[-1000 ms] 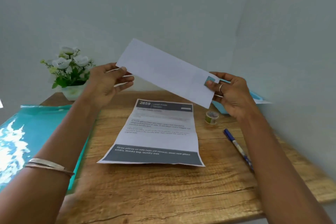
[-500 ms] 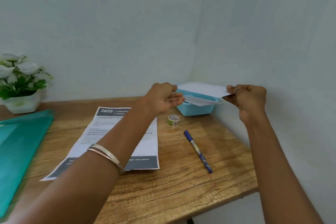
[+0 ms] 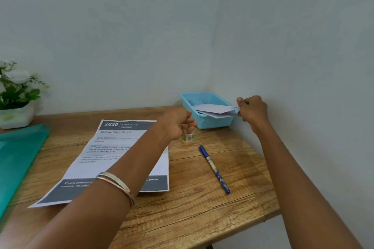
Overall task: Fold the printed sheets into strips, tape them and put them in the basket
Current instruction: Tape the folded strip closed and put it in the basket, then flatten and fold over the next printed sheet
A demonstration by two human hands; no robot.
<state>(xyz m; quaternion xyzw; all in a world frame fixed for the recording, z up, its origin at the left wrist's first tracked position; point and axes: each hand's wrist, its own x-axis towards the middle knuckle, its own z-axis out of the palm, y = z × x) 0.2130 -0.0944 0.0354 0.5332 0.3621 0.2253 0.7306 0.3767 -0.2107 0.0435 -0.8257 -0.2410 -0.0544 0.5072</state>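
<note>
A light blue mesh basket (image 3: 204,101) stands in the far right corner of the wooden table (image 3: 202,208). My right hand (image 3: 252,110) pinches the right end of a folded white strip (image 3: 214,108), which lies across the basket on top of another folded strip. My left hand (image 3: 178,124) hovers left of the basket with loosely curled fingers and holds nothing. A small roll of tape (image 3: 188,136) sits just under its fingers. A flat printed sheet (image 3: 113,153) headed "2659 Living Room" lies in the middle of the table, partly under my left forearm.
A blue pen (image 3: 214,169) lies to the right of the sheet. A teal folder (image 3: 18,159) covers the table's left side. A white pot of white flowers (image 3: 15,95) stands at the back left. Walls close in behind and to the right.
The strip has gone from held up in both hands to lying in the basket. My left hand has let go and drawn back over the tape roll. The view has swung right.
</note>
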